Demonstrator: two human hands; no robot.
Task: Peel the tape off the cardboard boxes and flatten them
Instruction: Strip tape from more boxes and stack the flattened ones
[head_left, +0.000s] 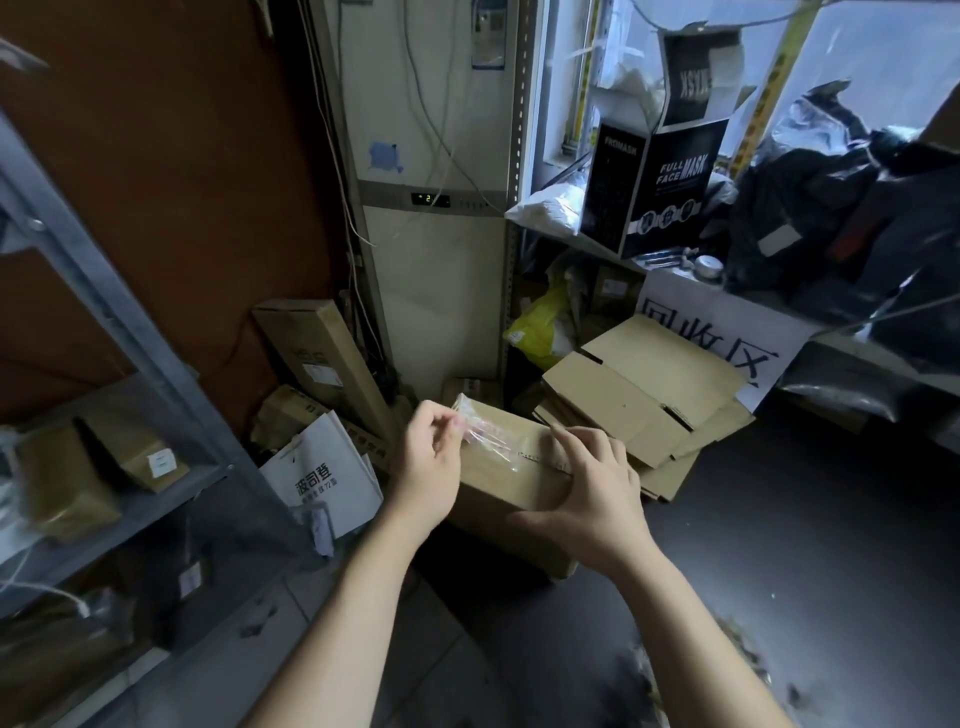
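In a cramped storeroom corner, in front of the person at about waist level, one closed cardboard box (511, 486) sits between two bare hands; what lies under it cannot be made out. Its long axis runs on a diagonal, from the far left toward the near right, and one strip of clear tape (485, 434) follows that line along the top seam. The left hand (428, 462) pinches the lifted, crinkled far end of the tape between thumb and fingertips at the box's far left corner. The right hand (592, 493) lies spread over the near right end, fingers flat on the top face and thumb down the near side.

The box's right edge sits just beside one stack of flattened cartons (644, 395), several sheets deep, fanned out under a white sign (727, 338). To the left, the room is tight: one white paper bag (324, 478) stands near the left wrist, one long carton (322, 353) leans behind it, and a grey metal shelf frame (130, 332) closes that side. A tall white cabinet unit (436, 260) stands straight behind. The bare dark floor (779, 545) to the right is the one open stretch.
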